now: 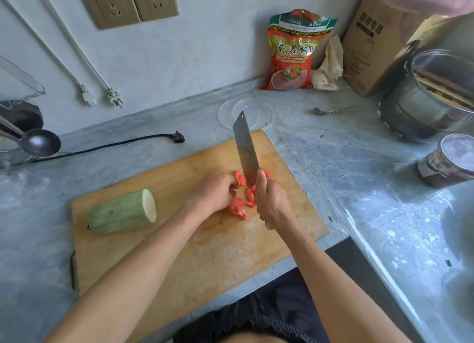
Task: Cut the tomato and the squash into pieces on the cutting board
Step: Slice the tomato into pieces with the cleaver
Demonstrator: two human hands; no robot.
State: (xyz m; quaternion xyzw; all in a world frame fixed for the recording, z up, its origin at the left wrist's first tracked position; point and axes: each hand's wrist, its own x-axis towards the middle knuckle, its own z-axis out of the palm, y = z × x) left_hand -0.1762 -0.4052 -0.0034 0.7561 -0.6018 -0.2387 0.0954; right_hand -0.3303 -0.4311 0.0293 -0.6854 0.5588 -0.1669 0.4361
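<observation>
A wooden cutting board (179,240) lies on the grey counter. Red tomato pieces (238,207) sit near its far right part. My left hand (214,190) rests curled on a tomato piece (240,178), fingertips pressing it down. My right hand (272,201) grips the handle of a cleaver (245,150), whose blade points away from me and stands edge-down among the tomato pieces. A pale green half squash (123,212) lies on its side at the board's left, cut face to the right, uncut otherwise.
Behind the board lie a clear plastic lid (225,114) and a spoon (333,110). A red snack bag (292,53), cloth and cardboard box (372,47) stand at the wall. A metal pot (431,96) and jar (448,160) are right; a ladle (38,142) and black cable (115,145) are left.
</observation>
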